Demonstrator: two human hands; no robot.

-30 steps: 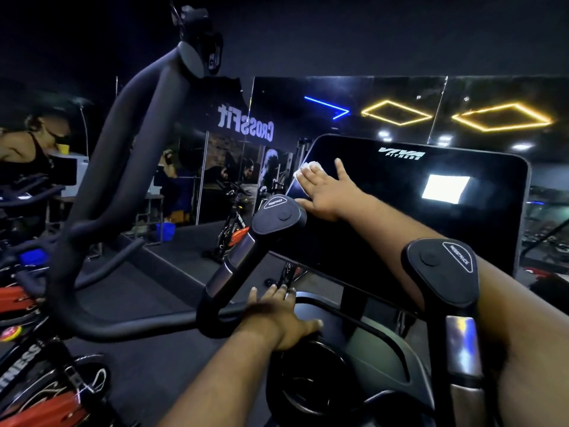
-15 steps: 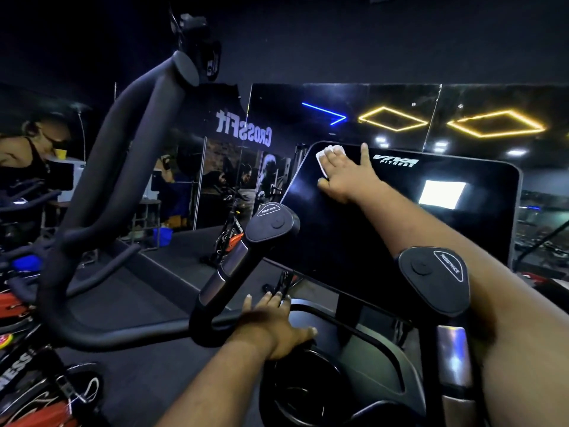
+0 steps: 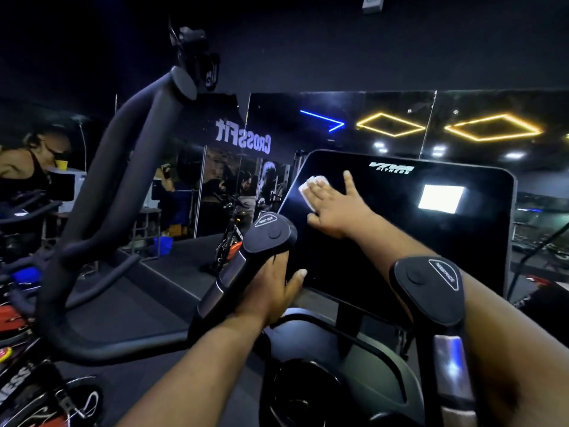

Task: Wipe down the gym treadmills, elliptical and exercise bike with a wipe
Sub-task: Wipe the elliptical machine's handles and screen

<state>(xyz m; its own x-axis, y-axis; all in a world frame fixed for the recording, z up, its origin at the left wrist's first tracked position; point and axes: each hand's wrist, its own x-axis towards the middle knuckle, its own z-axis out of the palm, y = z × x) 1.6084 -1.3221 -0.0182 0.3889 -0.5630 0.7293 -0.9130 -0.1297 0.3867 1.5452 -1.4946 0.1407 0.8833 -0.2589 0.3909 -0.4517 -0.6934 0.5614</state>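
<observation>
Right hand (image 3: pixel 334 208) presses wipe (image 3: pixel 311 188), seemingly flat

Glossy black console screen (image 3: pixel 385 229); white paper-like wipe (image 3: pixel 311 188); matt handlebar (image 3: pixel 123 192).

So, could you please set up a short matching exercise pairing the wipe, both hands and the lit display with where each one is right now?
Things:
1. wipe
2. left hand
3. right hand
4. lit display

Places or states:
A. glowing on the console's right part
B. gripping the left handlebar
C. flat, pressing the wipe on the console
D. under fingers near the console's upper left edge

Pairs: 1-D, 2-B, 3-C, 4-A
</observation>
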